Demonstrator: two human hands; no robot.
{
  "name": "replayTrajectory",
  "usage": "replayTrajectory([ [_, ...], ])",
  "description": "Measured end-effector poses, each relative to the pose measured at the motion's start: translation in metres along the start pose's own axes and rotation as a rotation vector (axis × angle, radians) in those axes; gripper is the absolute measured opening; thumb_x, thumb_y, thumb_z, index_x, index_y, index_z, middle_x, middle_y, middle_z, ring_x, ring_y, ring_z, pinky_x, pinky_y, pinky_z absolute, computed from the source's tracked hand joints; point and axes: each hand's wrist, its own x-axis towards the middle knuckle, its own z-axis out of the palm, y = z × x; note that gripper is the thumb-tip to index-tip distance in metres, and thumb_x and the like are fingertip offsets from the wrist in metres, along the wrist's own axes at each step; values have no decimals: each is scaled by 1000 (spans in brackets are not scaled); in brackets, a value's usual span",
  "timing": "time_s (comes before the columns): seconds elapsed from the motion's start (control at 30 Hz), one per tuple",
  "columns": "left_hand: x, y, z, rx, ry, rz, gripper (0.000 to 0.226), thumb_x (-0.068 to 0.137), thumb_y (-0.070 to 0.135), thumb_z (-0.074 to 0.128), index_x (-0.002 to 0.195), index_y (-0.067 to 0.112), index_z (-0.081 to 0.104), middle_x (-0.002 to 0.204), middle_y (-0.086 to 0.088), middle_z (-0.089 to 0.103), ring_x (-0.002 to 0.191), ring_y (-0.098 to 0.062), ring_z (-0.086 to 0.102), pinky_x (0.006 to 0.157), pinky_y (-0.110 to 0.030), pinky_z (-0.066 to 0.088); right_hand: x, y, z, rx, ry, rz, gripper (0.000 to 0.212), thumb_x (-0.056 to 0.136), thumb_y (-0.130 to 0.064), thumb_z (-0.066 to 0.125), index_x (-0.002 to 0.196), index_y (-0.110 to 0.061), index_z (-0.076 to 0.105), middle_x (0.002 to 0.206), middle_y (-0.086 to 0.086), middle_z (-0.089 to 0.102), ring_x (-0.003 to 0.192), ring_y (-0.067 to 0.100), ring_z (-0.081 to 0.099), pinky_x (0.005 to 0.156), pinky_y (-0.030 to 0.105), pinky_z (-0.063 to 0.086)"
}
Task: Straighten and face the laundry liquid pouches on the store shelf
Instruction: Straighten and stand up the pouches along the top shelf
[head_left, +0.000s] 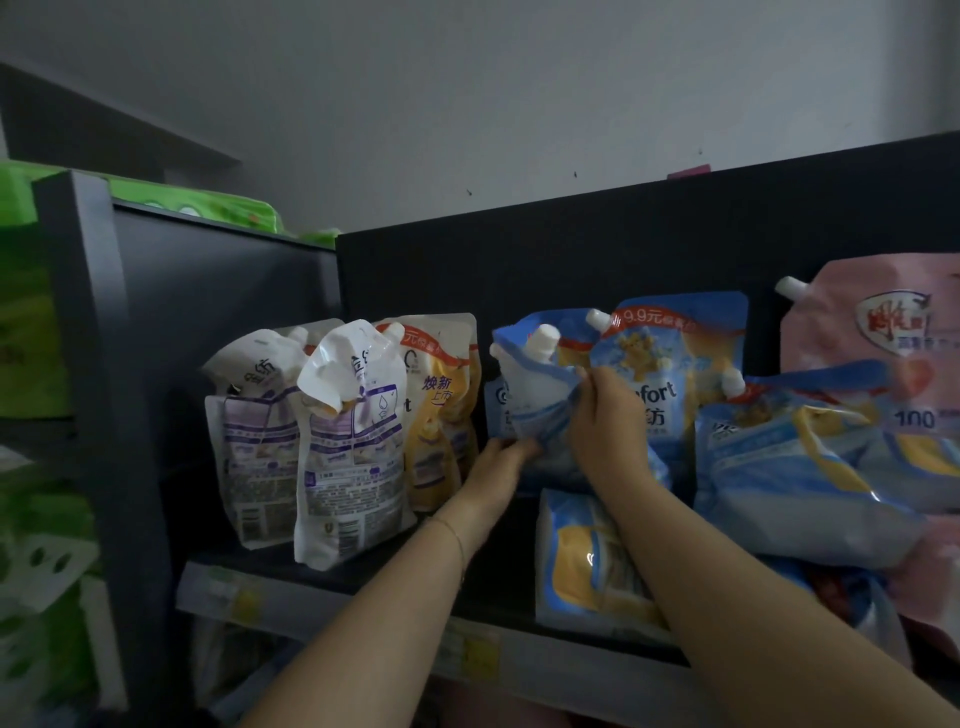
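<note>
A blue laundry liquid pouch (524, 395) with a white spout stands crumpled on the dark shelf (363, 577). My right hand (602, 421) pinches its right edge near the top. My left hand (498, 462) grips its lower left corner. Behind it stands another blue pouch (675, 358) facing front. A blue pouch (587, 561) lies flat below my right forearm. Another blue pouch (800, 467) lies tilted at the right. To the left stand two white-and-purple pouches (353, 447) showing their backs, and yellow pouches (441, 410).
A large pink pouch (878, 322) leans against the shelf's back panel at the far right. Green packages (31, 322) fill the neighbouring shelving on the left. Price tags (467, 649) line the shelf's front edge. A dark side panel (83, 364) bounds the shelf on the left.
</note>
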Motion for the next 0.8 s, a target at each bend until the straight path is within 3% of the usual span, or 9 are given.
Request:
replayTrajectory([
  [0.1,9,-6,-12,-14,-106,24,100,45,55,88,131,18,53,122,-6,64,110,-27,62,100,-47,46,-2,-6,-1,136,14,-24,28,98,-5,41,71,-15,41,68,-4,46,61,3,41,54,12,33],
  [0.23,0,2,-28,22,-251,188,93,53,34,89,135,19,47,127,-1,62,117,-21,59,100,-40,48,-2,-7,0,281,-28,34,19,92,5,43,85,-10,53,77,-4,56,70,-3,49,57,5,37],
  [0.3,-1,3,-34,-35,-271,213,90,47,31,86,129,25,49,124,-1,63,117,-22,58,99,-40,48,1,-5,1,345,-46,97,15,92,2,44,87,-3,57,80,2,60,72,2,53,59,15,42],
  [0.37,-4,6,-38,-103,-238,201,82,43,29,83,119,32,52,115,1,65,113,-22,59,95,-40,49,3,-5,-1,410,-57,149,18,93,1,45,82,-5,57,79,4,61,73,8,54,59,21,44],
  [0.47,-5,8,-40,-43,-191,183,77,40,27,85,112,30,56,108,2,68,108,-21,61,91,-38,51,5,-8,-4,464,-102,230,34,95,1,43,66,-17,49,66,-2,53,64,4,49,49,10,39],
  [0.57,-4,7,-36,-20,-77,190,52,57,14,88,102,24,64,100,2,72,104,-24,65,88,-37,53,8,-3,-3,470,-172,340,33,97,-3,43,66,-10,51,66,6,56,66,14,54,55,21,41],
  [0.67,-7,11,-30,9,74,221,51,55,18,90,101,20,68,95,5,74,97,-18,68,88,-38,55,15,10,3,378,-225,517,24,99,-8,42,91,10,57,92,27,62,87,35,60,66,33,45],
  [0.8,-10,17,-24,27,270,228,44,49,24,93,83,24,66,82,8,72,82,-13,68,78,-36,57,15,12,9,234,-431,572,30,95,0,38,117,0,59,114,21,62,103,35,59,86,40,50],
])
